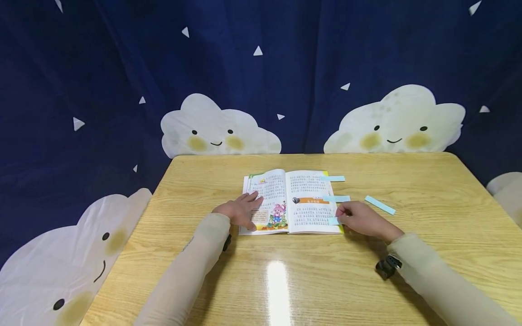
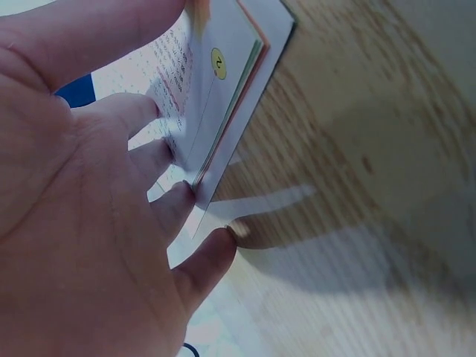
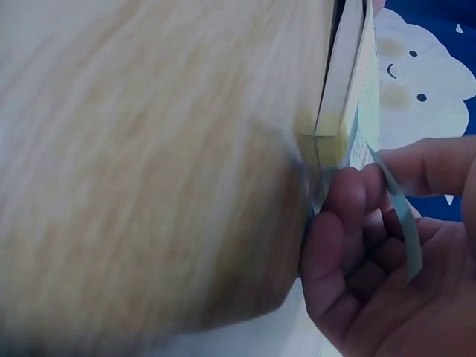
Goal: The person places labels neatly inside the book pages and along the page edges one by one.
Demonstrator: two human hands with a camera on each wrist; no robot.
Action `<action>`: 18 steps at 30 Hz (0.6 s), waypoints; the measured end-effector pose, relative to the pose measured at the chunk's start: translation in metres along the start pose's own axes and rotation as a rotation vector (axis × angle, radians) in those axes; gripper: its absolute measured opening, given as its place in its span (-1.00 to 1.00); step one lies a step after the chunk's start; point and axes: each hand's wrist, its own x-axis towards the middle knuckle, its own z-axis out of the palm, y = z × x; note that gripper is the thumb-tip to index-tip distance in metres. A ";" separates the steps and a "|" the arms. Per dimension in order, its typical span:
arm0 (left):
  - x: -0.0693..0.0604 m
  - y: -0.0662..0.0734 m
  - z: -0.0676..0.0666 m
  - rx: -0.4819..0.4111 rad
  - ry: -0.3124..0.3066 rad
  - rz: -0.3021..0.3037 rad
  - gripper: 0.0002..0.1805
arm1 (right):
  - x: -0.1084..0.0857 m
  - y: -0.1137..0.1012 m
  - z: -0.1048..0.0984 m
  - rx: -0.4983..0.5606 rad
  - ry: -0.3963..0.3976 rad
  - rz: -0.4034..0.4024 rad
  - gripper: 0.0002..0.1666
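Observation:
An open book with printed text and a rabbit picture lies on the wooden table. My left hand rests on its left page, fingers spread; the left wrist view shows that palm beside the book's page corner. At the right page's lower outer edge, my right hand pinches a light blue sticky strip between thumb and finger. One end of this strip touches the page; the other curves over the fingers. Two similar strips, an upper one and a middle one, stick out from the right page.
A loose blue strip lies on the table to the right of the book. Dark wristbands sit at both wrists. Behind the table hangs a dark blue curtain printed with smiling clouds.

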 end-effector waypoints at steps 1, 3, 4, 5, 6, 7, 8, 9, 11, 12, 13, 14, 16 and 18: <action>0.000 0.000 0.000 0.003 0.000 0.000 0.04 | 0.001 0.001 0.000 -0.001 0.000 -0.001 -0.90; 0.001 0.000 0.000 0.008 -0.002 0.000 0.03 | 0.001 0.002 0.001 -0.008 0.002 -0.004 -0.91; 0.001 0.000 0.000 0.008 -0.001 0.001 0.03 | 0.002 0.002 0.002 -0.012 0.003 -0.004 -0.91; 0.001 0.000 0.000 0.008 -0.002 0.001 0.03 | 0.002 0.002 0.002 -0.017 0.003 -0.002 -0.91; 0.001 0.000 0.000 0.007 -0.002 0.001 0.03 | 0.002 0.002 0.002 -0.018 0.003 0.001 -0.92; 0.001 0.000 0.000 0.007 -0.002 0.001 0.04 | 0.003 0.002 0.002 -0.021 0.004 0.004 -0.92; 0.001 0.000 0.000 0.004 -0.002 0.001 0.04 | 0.003 0.002 0.002 -0.023 0.003 0.010 -0.92; 0.000 0.001 0.000 0.002 -0.002 0.002 0.04 | 0.003 0.002 0.003 -0.025 0.002 0.012 -0.92; 0.000 0.001 0.000 -0.001 -0.004 0.004 0.04 | 0.004 0.002 0.003 -0.044 0.009 0.014 -0.92; 0.000 0.001 0.000 -0.001 -0.005 0.003 0.03 | 0.004 0.002 0.003 -0.054 0.015 0.016 -0.93; 0.000 0.001 0.000 -0.002 -0.006 0.003 0.03 | 0.005 0.002 0.004 -0.067 0.020 0.018 -0.93; 0.000 0.001 0.000 -0.006 -0.004 0.003 0.04 | 0.005 0.002 0.005 -0.081 0.025 0.020 -0.94; 0.000 0.000 0.000 -0.011 -0.002 -0.001 0.04 | 0.007 0.002 0.006 -0.107 0.035 0.020 -0.95; 0.001 0.000 0.000 -0.015 0.000 -0.008 0.04 | 0.008 0.001 0.007 -0.125 0.038 0.024 -0.96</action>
